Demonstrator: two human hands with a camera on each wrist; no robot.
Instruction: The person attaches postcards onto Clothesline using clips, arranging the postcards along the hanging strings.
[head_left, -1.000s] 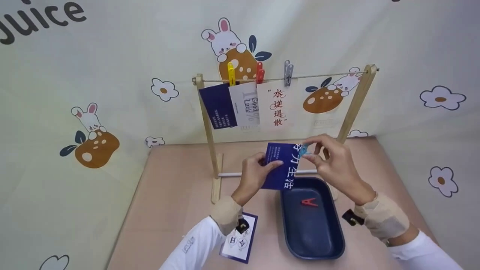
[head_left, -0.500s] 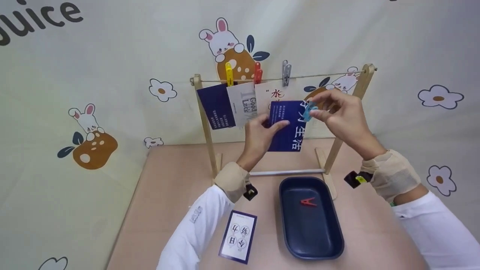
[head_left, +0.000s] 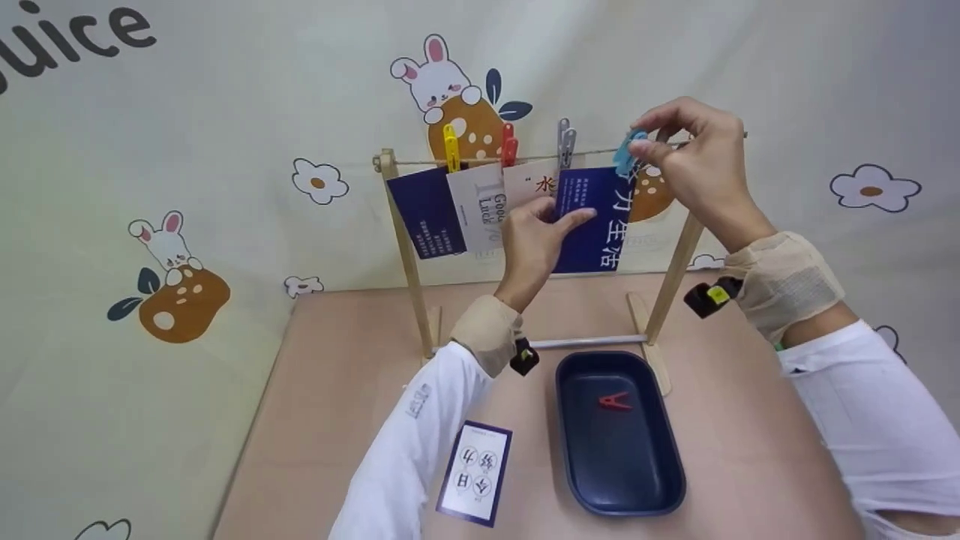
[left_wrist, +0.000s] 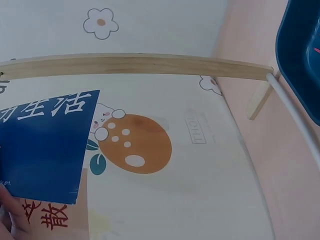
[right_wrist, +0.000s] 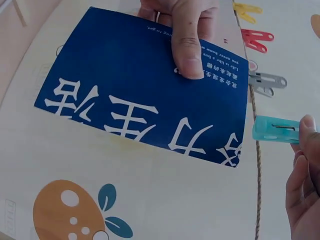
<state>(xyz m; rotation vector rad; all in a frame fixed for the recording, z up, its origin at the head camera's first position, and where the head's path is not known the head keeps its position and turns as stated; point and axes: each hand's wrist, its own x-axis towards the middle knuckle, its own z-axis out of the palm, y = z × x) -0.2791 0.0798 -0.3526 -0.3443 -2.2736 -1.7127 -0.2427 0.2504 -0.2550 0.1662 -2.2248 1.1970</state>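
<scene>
My left hand (head_left: 534,244) pinches a dark blue card (head_left: 589,232) with white lettering by its left side, thumb across its face. The card's top edge is close to the rope (right_wrist: 258,200). In my right hand (head_left: 701,161) a light blue clothespin (right_wrist: 276,129) is pinched between thumb and fingers. In the right wrist view the clothespin's tip overlaps the rope, a little apart from the card's edge. Left of the held card hang a blue card (head_left: 427,214), a "Good Luck" card (head_left: 476,210) and a card with red characters (head_left: 525,180), partly hidden behind my left hand.
Yellow (head_left: 451,148), red (head_left: 509,145) and grey (head_left: 566,142) clothespins sit on the rope of a wooden frame (head_left: 409,255). A dark blue tray (head_left: 621,465) on the table holds a red clothespin (head_left: 615,402). A blue-bordered white card (head_left: 475,474) lies left of the tray.
Both hands have risen from above the tray to the rope, carrying the blue card and light blue clothespin. The card now stands right of the grey clothespin.
</scene>
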